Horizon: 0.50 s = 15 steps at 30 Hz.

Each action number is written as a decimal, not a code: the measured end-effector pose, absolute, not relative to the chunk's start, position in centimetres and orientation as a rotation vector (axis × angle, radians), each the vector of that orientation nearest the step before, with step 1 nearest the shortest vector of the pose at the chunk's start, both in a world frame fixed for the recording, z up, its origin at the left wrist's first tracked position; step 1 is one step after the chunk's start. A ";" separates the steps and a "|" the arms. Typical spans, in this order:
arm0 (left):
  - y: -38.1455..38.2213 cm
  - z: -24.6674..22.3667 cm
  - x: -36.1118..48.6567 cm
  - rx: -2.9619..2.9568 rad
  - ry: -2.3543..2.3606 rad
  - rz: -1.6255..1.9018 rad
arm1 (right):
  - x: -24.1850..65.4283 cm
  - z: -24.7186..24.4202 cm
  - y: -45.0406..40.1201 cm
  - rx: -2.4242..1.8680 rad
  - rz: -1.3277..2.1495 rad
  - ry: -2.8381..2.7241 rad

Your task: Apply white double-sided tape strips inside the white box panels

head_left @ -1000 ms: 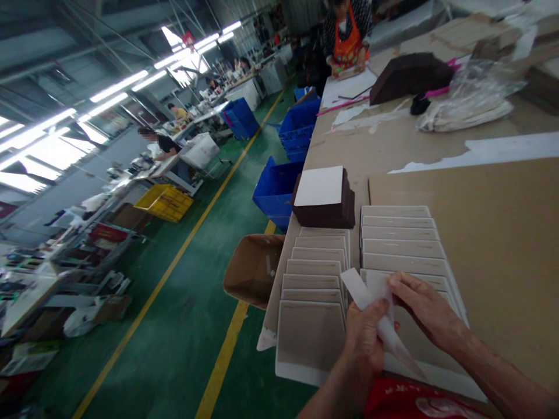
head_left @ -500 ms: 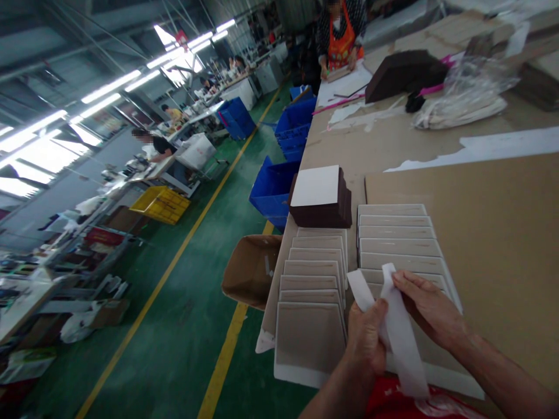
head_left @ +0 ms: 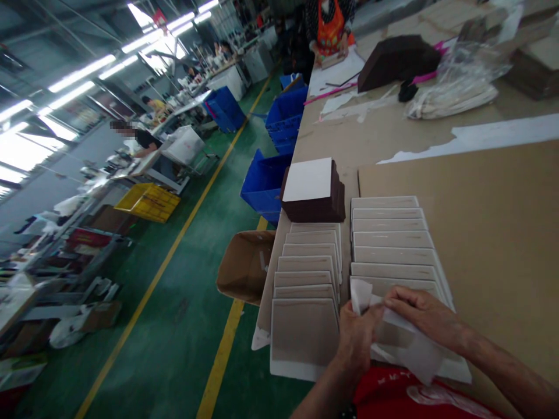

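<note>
My left hand (head_left: 358, 334) is closed around white paper-like strips (head_left: 361, 295), one end poking up above the thumb. Close beside it, my right hand (head_left: 421, 311) has its fingers pinched on a white strip (head_left: 423, 355) that hangs below the palm. Both hands are over the near end of a right-hand row of overlapping beige panels (head_left: 393, 238) with white edges. To their left runs a second row of similar panels (head_left: 304, 323), the nearest lying fully exposed. Part of the strips is hidden by my fingers.
A dark brown stack topped with a white sheet (head_left: 308, 179) stands behind the left row. Beyond the table's left edge are a cardboard box (head_left: 240, 265) and blue bins (head_left: 262, 180). A person in an orange apron (head_left: 331, 29) works at the far end, near a plastic bag (head_left: 458, 93).
My hands have come closer together and slightly lower. The strips, earlier raised and spread apart, are now bunched between the fingers. The view has shifted a little to the right.
</note>
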<state>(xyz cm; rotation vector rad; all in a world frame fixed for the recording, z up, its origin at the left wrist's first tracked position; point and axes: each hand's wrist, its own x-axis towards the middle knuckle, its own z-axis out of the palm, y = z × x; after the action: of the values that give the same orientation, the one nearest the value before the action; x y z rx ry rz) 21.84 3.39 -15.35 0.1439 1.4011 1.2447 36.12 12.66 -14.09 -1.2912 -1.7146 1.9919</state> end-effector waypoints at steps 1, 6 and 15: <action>3.3 -15.6 21.8 0.143 1.443 1.256 | 36.1 -14.1 12.5 -1.304 2.044 -1.677; 2.6 -17.5 20.5 0.208 1.529 1.258 | 37.9 -15.4 11.7 -1.398 2.330 -1.532; 0.6 -20.2 19.1 0.759 1.841 0.882 | 40.7 -20.6 14.0 -1.704 1.918 -1.735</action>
<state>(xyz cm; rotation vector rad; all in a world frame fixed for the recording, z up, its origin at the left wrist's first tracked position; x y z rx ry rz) 19.07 0.59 -20.16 0.7589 1.8406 0.8818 40.69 13.98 -20.63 -1.7038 -1.7352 1.9175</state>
